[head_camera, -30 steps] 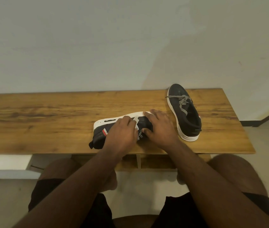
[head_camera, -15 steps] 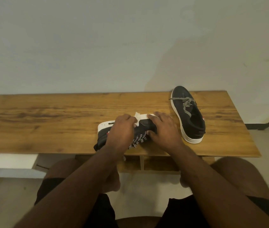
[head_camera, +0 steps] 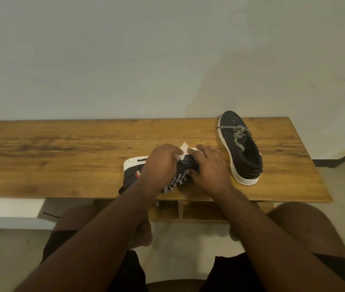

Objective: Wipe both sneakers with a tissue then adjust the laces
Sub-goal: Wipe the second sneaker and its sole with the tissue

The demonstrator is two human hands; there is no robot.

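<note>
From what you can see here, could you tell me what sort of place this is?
Probably a room in a home: a low wooden bench against a plain painted wall, a bare pale floor, a sneaker resting on top.

Table (head_camera: pixel 62 157): wood, grainy, faint satin sheen.
Right sneaker (head_camera: pixel 241 148): matt black cloth, smooth white rubber sole.
Laces (head_camera: pixel 238 134): woven, black-and-white.
Tissue (head_camera: pixel 183 149): thin white paper, crumpled.
Wall (head_camera: pixel 167 60): matt paint.
</note>
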